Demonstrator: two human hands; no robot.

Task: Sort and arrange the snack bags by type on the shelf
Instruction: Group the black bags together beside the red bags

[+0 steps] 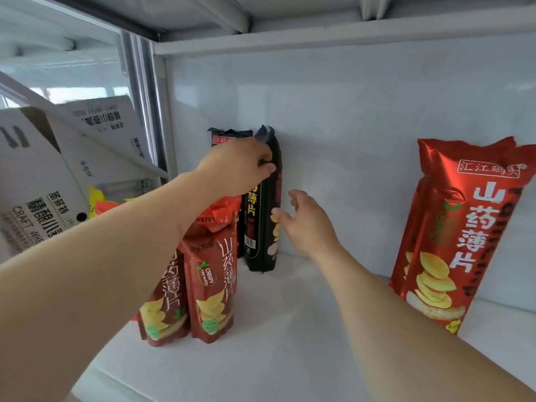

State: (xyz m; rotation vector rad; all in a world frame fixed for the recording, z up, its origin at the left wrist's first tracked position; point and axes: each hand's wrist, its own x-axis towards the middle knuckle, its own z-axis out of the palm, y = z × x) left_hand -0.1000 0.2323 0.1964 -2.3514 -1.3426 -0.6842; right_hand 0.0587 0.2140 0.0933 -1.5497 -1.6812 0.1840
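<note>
Black foil snack bag [262, 216], light, crinkly and slick, stands at the white shelf's [278, 329] back wall, left hand [236, 166] pinching its upper edge, right hand [303, 224] spread empty beside it

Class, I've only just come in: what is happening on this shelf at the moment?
A person is sorting snack bags on a white shelf. The left hand has a grip on the upper part of a black bag standing at the back wall, while the right hand is open beside its lower half. Another black bag stands just behind it. Dark red bags stand grouped in front on the left, and one bright red bag leans alone against the wall on the right.
</note>
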